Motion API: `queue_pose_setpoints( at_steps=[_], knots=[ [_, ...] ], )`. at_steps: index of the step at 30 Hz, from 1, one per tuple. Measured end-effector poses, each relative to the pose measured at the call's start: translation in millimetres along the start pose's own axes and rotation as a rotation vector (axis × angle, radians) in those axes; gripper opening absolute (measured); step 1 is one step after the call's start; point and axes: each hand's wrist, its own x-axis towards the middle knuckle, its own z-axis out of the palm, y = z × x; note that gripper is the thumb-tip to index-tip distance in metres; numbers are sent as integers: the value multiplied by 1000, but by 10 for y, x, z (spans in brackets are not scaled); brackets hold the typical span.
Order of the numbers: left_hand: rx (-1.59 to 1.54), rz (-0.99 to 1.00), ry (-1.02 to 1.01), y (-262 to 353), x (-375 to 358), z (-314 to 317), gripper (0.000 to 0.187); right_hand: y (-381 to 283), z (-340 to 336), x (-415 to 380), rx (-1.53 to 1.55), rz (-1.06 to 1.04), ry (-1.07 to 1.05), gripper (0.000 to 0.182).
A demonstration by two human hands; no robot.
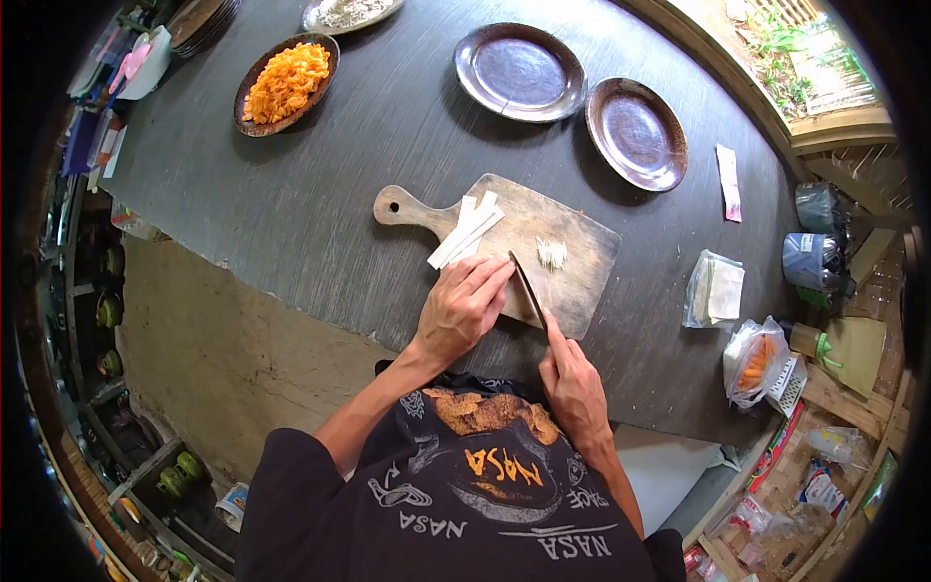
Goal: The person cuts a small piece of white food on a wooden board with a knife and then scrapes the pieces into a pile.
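Note:
A wooden cutting board (pixel 587 291) with a round handle lies on the dark table. Flat white strips (pixel 468 233) overlap near its handle end, and a small heap of thin white slivers (pixel 552 254) sits to the right. My left hand (pixel 464 308) is closed at the board's near edge, its bent fingers pressed down on a white strip that they mostly hide. My right hand (pixel 572 378) is wrapped round the handle of a knife (pixel 527 289). The blade points away from me, and its tip is beside my left fingertips.
A bowl of shredded orange food (pixel 288 85) and a dish of white food (pixel 344 12) stand at the back left. Two dark plates (pixel 521 73) are behind the board. On the right lie a plastic packet (pixel 715 291) and a bag of carrots (pixel 754 364).

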Motion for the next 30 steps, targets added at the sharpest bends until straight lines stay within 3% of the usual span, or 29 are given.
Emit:
queue_pose_setpoints(
  at_steps=[30],
  knots=[
    [-13, 18, 5, -40, -22, 30, 39, 60, 49, -12, -39, -81, 28, 69]
  ],
)
